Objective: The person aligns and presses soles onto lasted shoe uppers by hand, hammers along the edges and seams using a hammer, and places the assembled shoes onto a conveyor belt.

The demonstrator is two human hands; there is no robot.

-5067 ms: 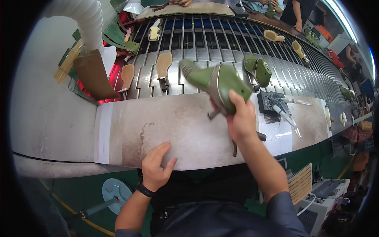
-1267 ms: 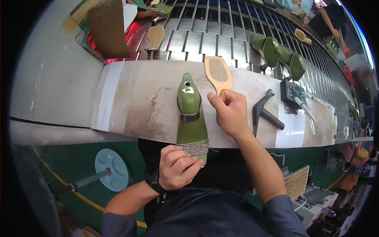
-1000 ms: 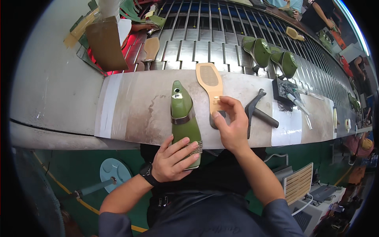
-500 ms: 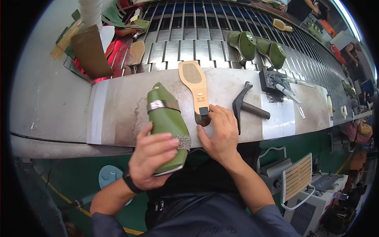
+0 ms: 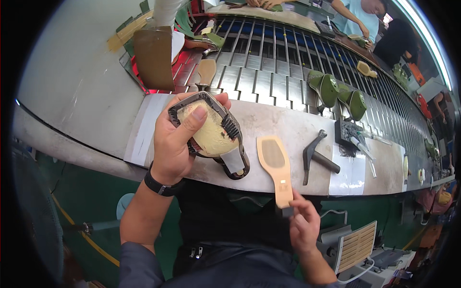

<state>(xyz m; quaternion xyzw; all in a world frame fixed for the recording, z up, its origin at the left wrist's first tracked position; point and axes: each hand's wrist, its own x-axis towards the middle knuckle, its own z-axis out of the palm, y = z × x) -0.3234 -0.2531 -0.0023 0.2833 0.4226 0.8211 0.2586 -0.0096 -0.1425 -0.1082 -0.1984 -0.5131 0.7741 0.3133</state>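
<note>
In my left hand (image 5: 180, 137) is a lasted shoe upper (image 5: 213, 132), turned underside up. My thumb presses on its pale yellow bottom, and my other fingers wrap behind it. Dark gathered edges run around that bottom, with a grey-white patch near the end closest to me. A tan shoe sole (image 5: 274, 156) with a dark heel piece extends past the bench's front edge. My right hand (image 5: 303, 225) has its fingers closed at the heel end of this sole; part of the grip is hidden.
A hammer (image 5: 313, 156) lies right of the sole, near a black block (image 5: 346, 133) and syringes (image 5: 361, 146) by a white sheet (image 5: 346, 178). Green shoes (image 5: 329, 90) stand on the slatted metal conveyor (image 5: 249, 81) beyond. Another person (image 5: 353, 21) works across it.
My left hand has raised the shoe upper and turned it from its green side to its underside. The sole and my right hand have come nearer to me, past the bench edge.
</note>
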